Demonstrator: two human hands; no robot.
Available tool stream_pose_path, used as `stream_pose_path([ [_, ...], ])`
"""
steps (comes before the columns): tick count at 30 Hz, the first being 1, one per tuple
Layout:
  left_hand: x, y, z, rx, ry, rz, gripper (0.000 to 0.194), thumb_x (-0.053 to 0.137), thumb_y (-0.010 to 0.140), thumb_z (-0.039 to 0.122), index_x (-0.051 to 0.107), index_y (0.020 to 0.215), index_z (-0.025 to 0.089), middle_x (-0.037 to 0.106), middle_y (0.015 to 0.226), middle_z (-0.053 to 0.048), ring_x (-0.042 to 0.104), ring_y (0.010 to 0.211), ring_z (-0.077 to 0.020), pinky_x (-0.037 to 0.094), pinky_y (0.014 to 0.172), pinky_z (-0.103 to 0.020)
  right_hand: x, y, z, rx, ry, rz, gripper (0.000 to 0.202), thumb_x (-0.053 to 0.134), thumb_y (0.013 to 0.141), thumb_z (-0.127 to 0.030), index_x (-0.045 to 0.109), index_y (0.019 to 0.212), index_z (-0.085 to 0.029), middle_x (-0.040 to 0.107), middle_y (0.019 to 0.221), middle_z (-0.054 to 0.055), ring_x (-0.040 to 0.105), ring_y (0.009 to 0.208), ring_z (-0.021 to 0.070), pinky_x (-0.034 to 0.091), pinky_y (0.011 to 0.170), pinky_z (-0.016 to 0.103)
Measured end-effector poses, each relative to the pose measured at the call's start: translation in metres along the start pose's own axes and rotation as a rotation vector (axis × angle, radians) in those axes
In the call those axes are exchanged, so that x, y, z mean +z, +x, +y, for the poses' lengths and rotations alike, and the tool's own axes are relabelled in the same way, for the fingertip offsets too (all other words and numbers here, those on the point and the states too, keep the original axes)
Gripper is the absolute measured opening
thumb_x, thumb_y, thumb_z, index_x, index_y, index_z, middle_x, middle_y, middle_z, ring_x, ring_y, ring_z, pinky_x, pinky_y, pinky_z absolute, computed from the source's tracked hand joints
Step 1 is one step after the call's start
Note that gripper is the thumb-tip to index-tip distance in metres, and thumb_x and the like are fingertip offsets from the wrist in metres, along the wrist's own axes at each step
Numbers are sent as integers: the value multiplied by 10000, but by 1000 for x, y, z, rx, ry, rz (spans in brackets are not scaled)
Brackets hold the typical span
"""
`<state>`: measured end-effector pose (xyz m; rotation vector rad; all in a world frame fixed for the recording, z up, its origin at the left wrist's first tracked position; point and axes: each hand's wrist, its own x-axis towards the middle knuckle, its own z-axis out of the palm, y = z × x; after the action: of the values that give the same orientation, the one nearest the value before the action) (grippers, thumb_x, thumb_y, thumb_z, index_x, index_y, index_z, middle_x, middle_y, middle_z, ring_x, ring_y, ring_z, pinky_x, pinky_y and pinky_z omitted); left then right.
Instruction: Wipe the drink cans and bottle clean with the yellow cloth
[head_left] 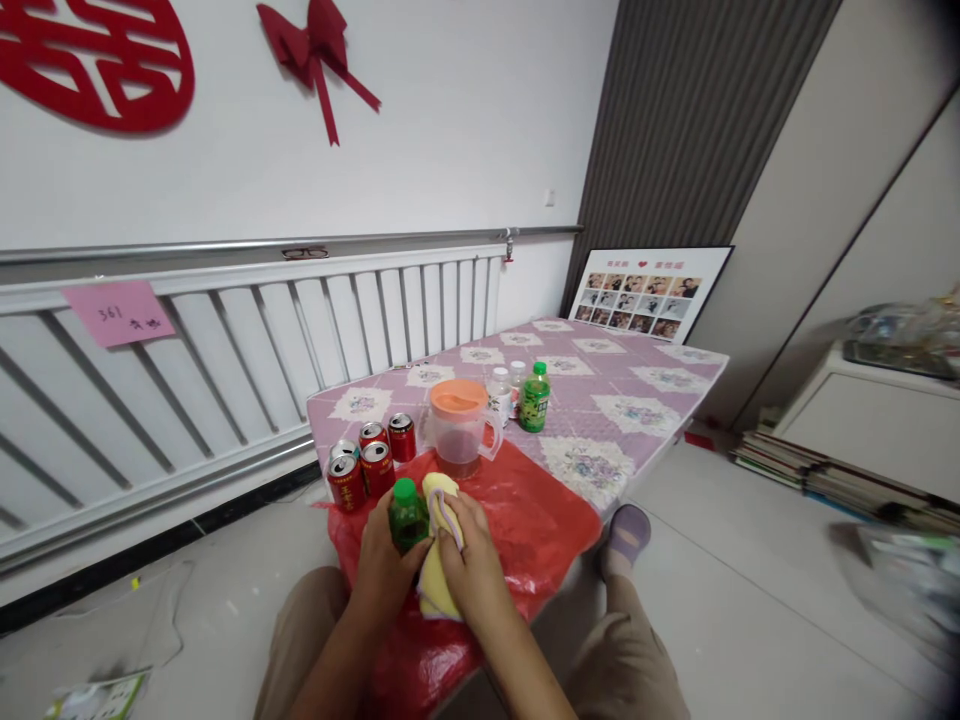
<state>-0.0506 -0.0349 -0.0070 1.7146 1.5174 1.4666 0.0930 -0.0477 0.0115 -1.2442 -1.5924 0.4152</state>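
Bottle and cloth, one each, in two hands; five cans.

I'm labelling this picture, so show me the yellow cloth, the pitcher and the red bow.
Yellow cloth (436, 580): head view, lower part.
Pitcher (457, 438): head view, see-through body.
Red bow (318, 46): head view, near its centre.

ok so the easiest read is at 9 o'clock: the pink note on the radiator has "361" handwritten on it, plus smaller characters too fuzzy to make out. Up at 10 o'clock, the round red cutout on the wall is the double happiness sign 囍, partly out of frame. Around 8 o'clock the front red can says 王老吉, last bits kinda soft. Photo board, between 2 and 3: reddish characters around a heart, too blurry. Green bottle, 4 o'clock: label unreadable.
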Motion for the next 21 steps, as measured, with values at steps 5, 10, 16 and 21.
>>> stream_pose_path([
  [5, -12, 1, 2, 31, -1, -88, 713, 668, 731, 256, 391, 1382, 166, 507, 1376, -160, 458, 1300, -327, 332, 1107, -543, 6, -1, 6, 32, -25, 11, 451, 443, 852, -110, 554, 1285, -172, 561, 1317, 136, 546, 1231, 208, 468, 1029, 358],
  [10, -27, 3, 4, -50, -96, -228, 659, 595, 756, 206, 405, 1387, 184, 513, 1394, -127, 460, 1318, -294, 368, 1105, -479, 20, -13, 28, 69, -68, -53, 470, 467, 805, -69, 599, 1249, -148, 654, 1148, 140, 644, 1088, 229, 526, 956, 364],
  [16, -28, 3, 5, -100, -77, -199, 612, 640, 728, 224, 463, 1313, 183, 592, 1292, -124, 567, 1193, -282, 435, 1040, -468, 17, -14, 25, 60, -71, -66, 490, 453, 801, -50, 583, 1268, -121, 624, 1219, 161, 615, 1152, 230, 492, 1008, 366],
  [21, -23, -3, 5, -86, 19, -66, 665, 694, 711, 286, 454, 1321, 177, 569, 1304, -137, 559, 1189, -291, 432, 1031, -485, 1, -3, -7, 28, -21, -7, 459, 429, 876, -139, 521, 1325, -167, 526, 1352, 155, 517, 1269, 227, 441, 1061, 396],
])
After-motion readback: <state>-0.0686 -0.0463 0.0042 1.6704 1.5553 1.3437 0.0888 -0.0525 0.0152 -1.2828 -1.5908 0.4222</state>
